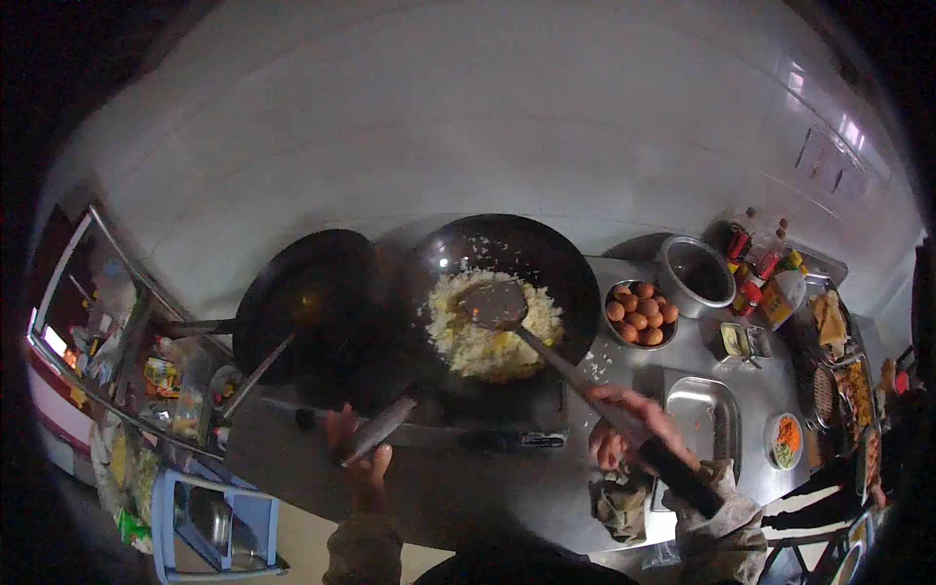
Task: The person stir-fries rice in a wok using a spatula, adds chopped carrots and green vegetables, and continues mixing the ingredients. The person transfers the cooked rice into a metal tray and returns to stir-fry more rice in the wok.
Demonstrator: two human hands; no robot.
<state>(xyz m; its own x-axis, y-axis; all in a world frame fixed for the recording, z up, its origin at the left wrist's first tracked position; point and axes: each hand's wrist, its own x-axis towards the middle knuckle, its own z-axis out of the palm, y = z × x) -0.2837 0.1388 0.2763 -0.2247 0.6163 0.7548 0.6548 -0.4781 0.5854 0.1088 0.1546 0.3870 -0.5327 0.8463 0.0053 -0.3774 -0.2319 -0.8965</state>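
Note:
A dark wok [567, 256] sits on the stove before me, holding white rice mixed with yellow bits of egg [453, 344]. My left hand [369, 472] is wrapped around the wok's handle [384, 425] at the near left. In my right hand [651, 417] is the long handle of a wok ladle [493, 303]. The ladle's broad round head rests on the rice, hiding some of it. A crumpled cloth [618, 504] lies on the counter just below my right hand.
Left stands a second dark wok [292, 270] with a utensil handle across its rim. Right are a bowl of brown eggs [640, 314], a metal pot [698, 270], a steel tray [702, 409], bottles [768, 252] and a bowl of shredded vegetables [786, 442]. Another person's arm [826, 486] shows far right.

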